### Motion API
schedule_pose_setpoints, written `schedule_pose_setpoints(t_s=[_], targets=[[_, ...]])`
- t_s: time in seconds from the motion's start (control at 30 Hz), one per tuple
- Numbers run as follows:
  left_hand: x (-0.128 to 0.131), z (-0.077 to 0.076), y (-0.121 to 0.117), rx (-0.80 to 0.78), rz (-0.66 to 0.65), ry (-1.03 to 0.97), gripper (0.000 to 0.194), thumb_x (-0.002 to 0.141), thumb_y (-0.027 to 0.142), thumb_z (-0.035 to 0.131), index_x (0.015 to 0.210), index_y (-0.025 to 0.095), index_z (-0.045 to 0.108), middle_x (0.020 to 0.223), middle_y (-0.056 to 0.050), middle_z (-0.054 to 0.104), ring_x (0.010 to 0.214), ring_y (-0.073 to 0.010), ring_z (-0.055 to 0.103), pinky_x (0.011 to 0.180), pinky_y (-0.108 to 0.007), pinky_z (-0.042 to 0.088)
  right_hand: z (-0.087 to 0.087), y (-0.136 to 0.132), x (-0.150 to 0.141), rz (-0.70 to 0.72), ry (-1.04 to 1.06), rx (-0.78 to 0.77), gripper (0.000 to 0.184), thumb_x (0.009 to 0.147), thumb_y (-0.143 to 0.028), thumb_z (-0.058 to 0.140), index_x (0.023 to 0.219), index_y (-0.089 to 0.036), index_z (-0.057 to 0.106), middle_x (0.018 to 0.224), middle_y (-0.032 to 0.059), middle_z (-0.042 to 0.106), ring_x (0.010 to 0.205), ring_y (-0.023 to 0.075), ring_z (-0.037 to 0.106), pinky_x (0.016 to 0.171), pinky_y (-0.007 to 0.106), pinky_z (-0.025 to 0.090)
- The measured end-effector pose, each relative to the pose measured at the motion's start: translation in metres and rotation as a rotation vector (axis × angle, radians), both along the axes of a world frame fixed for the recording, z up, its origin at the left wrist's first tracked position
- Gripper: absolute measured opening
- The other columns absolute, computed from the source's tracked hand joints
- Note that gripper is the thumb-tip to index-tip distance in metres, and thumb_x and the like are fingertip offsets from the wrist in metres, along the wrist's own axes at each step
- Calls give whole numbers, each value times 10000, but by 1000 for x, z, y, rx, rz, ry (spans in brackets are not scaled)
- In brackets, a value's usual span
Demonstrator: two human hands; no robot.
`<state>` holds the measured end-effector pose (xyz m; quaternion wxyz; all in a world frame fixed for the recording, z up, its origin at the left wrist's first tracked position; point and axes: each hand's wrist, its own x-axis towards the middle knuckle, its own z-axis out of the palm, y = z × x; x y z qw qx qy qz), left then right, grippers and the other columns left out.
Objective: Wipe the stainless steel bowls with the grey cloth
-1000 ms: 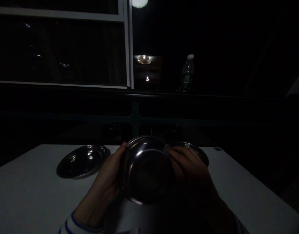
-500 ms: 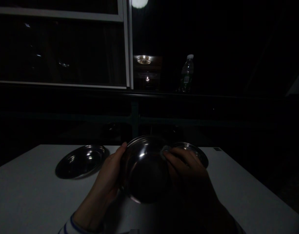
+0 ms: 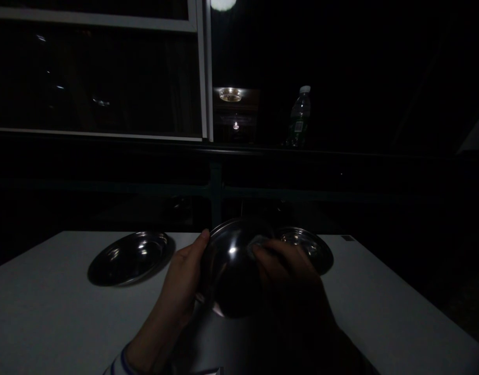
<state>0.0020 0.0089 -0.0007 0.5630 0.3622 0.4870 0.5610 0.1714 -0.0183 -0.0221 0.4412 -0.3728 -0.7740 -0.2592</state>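
Centrally, above the white table (image 3: 51, 312), the metal bowl (image 3: 232, 268) tilts its face toward the camera, too round for a long axis, left hand (image 3: 180, 284) clamping its rim, right hand (image 3: 294, 276) pinching a pale pad (image 3: 257, 242) against it

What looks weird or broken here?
Nothing clearly odd, though it's too dark to spot small marks or drips. The middle bowl is tilted, but the left hand holds it that way. Both side dishes rest on the table, and the bottle stands upright.
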Motion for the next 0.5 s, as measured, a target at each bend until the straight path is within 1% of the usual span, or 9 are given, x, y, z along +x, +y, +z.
schedule_pose_setpoints(t_s=[0.07,0.13,0.23,0.3,0.43,0.47,0.5], targets=[[5,0,-2,-22,4,23,379,657,509,621,561,143,608,470,2,590,428,-116,526,416,-208,357,-4,0,-6,-3,-43,46,290,851,-202,455,1127,-145,524,1056,91,570,900,202,518,737,344,464],[8,0,-3,-30,-1,19,382,663,510,612,553,144,603,470,1,592,424,-116,524,419,-211,359,-4,1,-8,0,-67,65,281,850,-214,457,1114,-161,539,1039,78,584,901,199,523,732,336,462],[12,-1,-4,-42,-9,14,377,666,500,610,560,139,611,475,-12,602,439,-125,535,440,-221,375,0,4,-5,-28,5,-18,238,874,-200,408,1037,-168,578,986,72,605,848,174,541,707,312,468],[14,-1,-4,-63,-12,14,365,662,486,618,578,131,622,483,-22,611,450,-133,544,450,-225,378,-2,5,-5,-58,28,-63,237,873,-208,406,1020,-161,586,982,78,607,836,178,543,709,321,470],[15,-2,-3,-109,-6,-19,347,668,469,617,648,125,648,531,-41,643,487,-159,579,478,-245,406,-15,3,-13,8,-125,80,304,834,-226,480,1123,-157,541,1031,77,595,927,209,525,799,363,437],[15,-3,-3,-108,-1,-24,343,673,465,614,669,125,653,542,-42,649,496,-161,585,489,-248,414,-16,2,-14,24,-140,91,308,835,-218,481,1133,-159,533,1035,74,593,930,207,522,797,358,431],[15,-3,-3,-106,-1,-22,341,679,463,609,683,125,657,548,-42,652,506,-163,590,496,-248,418,-16,2,-15,29,-130,70,300,840,-217,475,1129,-159,534,1033,74,593,913,202,522,775,349,431]])
